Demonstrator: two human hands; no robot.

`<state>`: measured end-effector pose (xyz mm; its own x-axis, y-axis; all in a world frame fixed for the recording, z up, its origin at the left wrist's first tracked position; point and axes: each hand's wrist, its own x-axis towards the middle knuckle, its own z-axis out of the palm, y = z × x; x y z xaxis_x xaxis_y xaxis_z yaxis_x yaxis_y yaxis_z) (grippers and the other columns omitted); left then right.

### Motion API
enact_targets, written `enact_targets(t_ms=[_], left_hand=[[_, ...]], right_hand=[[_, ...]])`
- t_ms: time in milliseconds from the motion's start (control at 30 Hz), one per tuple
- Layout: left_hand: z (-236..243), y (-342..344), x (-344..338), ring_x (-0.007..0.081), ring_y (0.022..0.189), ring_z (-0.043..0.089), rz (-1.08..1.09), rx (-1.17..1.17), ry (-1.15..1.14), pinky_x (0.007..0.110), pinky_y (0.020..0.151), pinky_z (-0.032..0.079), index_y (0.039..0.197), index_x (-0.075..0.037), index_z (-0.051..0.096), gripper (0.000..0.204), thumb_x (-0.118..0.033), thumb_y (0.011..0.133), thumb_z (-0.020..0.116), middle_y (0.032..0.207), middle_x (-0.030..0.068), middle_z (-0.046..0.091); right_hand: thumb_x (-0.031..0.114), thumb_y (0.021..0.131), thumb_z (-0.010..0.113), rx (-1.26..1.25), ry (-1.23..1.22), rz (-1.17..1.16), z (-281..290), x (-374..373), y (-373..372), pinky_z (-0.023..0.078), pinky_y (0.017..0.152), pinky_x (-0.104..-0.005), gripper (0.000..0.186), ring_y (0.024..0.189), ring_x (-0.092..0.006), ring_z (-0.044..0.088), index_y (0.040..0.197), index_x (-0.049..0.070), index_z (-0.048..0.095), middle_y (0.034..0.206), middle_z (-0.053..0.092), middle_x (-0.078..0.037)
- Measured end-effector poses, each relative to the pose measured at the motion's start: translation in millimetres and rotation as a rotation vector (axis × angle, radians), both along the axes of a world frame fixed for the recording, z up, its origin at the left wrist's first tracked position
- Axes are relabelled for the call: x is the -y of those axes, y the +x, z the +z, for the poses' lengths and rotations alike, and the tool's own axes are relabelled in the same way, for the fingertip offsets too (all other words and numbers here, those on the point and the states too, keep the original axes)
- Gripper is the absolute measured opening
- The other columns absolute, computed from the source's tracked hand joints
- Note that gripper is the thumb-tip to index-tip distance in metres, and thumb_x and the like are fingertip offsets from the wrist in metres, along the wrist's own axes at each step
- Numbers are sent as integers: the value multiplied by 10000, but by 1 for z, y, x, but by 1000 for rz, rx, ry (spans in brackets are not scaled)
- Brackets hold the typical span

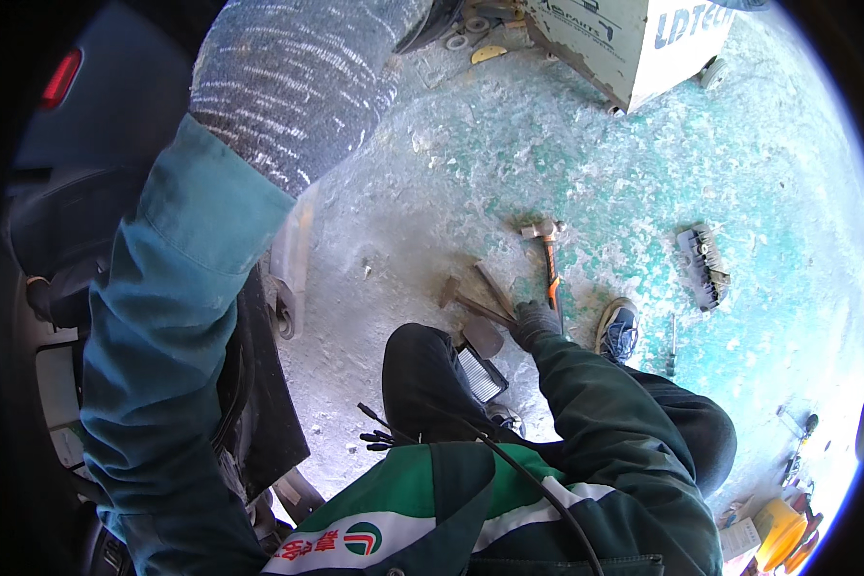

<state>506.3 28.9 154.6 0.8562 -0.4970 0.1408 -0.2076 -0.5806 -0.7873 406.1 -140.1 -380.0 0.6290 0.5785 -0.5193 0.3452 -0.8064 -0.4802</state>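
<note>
My left hand (298,82), in a grey knit glove with white streaks, is raised large and close at the upper left. Its fingers run out of the top of the picture, so their grip cannot be seen. Low in front of me, my right hand (535,322) in a dark glove is closed around the wooden handle of a hammer (480,306), whose head points left. A flat bar-like piece (493,286) lies close to that hand, partly hidden. Just beyond, a ball-peen hammer (551,257) with an orange and black handle rests on the floor.
A car (53,211) with a red lamp fills the left edge. A white cabinet (634,43) stands at the top. On the worn green floor lie a tray of small parts (704,267), a thin screwdriver-like tool (672,346) and yellow items (780,528). My shoe (619,329) is beside the hammers.
</note>
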Motion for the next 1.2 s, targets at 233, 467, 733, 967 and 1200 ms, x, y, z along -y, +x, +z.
enact_targets(t_ms=[233, 467, 733, 967, 1200], left_hand=[[0, 1, -7, 296, 813, 567, -50, -9, 42, 432, 781, 446, 1276, -7, 625, 587, -224, 731, 626, 1299, 139, 621], [-1, 6, -11, 285, 897, 584, 84, -34, -24, 442, 883, 469, 1390, -115, 573, 632, -199, 775, 691, 1525, 41, 476], [13, 8, 5, 320, 916, 565, 126, -84, -106, 456, 860, 451, 1377, -104, 576, 661, -206, 739, 715, 1499, 68, 486], [11, 9, -1, 326, 900, 564, 119, -98, -126, 464, 839, 448, 1363, -78, 573, 642, -190, 746, 712, 1483, 82, 496], [14, 10, 4, 324, 913, 578, 178, -112, -146, 462, 838, 465, 1370, -79, 579, 617, -214, 783, 709, 1415, 69, 559]], right_hand=[[322, 853, 650, -108, -46, -86, -9, -7, -13, 530, 904, -493, 343, 1038, -398, 674, 1084, 77, 716, 1108, 695, -222], [242, 897, 598, -282, 19, -246, -16, -42, 14, 509, 951, -494, 290, 1145, -399, 635, 1113, 70, 684, 1207, 659, -241], [212, 858, 675, -443, 96, -9, -7, -88, 41, 551, 848, -437, 403, 1022, -324, 676, 1229, 67, 612, 1099, 699, -176], [88, 837, 739, -883, 1150, -451, 109, -111, 101, 567, 792, -357, 365, 880, -169, 698, 1189, 17, 678, 956, 731, -90], [31, 906, 667, 127, 1666, -502, 288, -71, 170, 534, 900, -327, 322, 1038, -200, 662, 1227, 54, 664, 1202, 679, -103]])
